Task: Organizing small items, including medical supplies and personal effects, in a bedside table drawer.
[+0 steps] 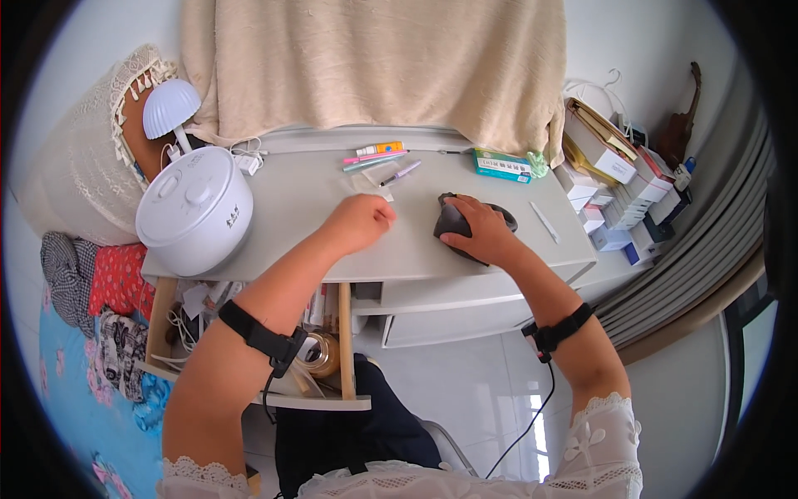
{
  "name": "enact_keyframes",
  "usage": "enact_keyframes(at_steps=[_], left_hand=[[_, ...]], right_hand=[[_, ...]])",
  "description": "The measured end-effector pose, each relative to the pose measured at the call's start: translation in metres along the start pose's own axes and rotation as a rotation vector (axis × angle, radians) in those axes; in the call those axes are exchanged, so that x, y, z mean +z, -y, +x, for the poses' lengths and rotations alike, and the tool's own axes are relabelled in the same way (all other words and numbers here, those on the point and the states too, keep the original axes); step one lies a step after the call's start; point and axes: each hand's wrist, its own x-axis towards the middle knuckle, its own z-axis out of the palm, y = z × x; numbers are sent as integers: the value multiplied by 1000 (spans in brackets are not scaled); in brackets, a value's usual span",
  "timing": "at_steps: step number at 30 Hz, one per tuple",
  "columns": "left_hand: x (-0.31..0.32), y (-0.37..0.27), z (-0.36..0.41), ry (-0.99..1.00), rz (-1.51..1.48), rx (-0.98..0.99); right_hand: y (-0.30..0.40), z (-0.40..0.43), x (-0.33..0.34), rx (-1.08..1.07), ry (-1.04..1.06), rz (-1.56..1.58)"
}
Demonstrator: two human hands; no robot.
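My right hand (477, 227) grips a dark grey object (450, 226) on the desktop. A rounded part of it shows beyond my fingers on the right, and my palm hides too much to tell its kind. My left hand (361, 223) is curled into a fist at the middle of the white desk (299, 206), with nothing visible in it. Just beyond that fist lie a small pale sheet (371, 182) and a purple-and-white pen (401, 173). Behind them are a pink pen (374, 157), a teal pen (373, 163) and an orange-and-white tube (380, 148).
A white electric cooker (194, 212) and a white lamp (171, 107) occupy the left. An open drawer (346, 337) of cables and a jar (319, 354) juts toward me. A teal box (502, 166) and a white stick (545, 221) lie right; stacked boxes (623, 206) stand beyond.
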Motion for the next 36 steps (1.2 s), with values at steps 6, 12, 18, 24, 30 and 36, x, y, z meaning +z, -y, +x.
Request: enact_keyframes(at_steps=[6,12,18,24,30,36], left_hand=[[-23,-1,18,-241,239,-44],[-20,-3,38,-11,535,-20],[0,-11,33,335,776,-173],[3,-27,17,151,943,-82],[1,-21,11,-15,920,-96],[2,10,15,-204,880,-5]], right_hand=[[-1,-3,12,25,14,-37],[0,-4,14,3,-29,-61],[2,-7,16,-2,-54,-66],[-1,-8,19,14,-91,-95],[-2,-9,21,6,-115,-64],[-1,-8,23,5,-137,-75]])
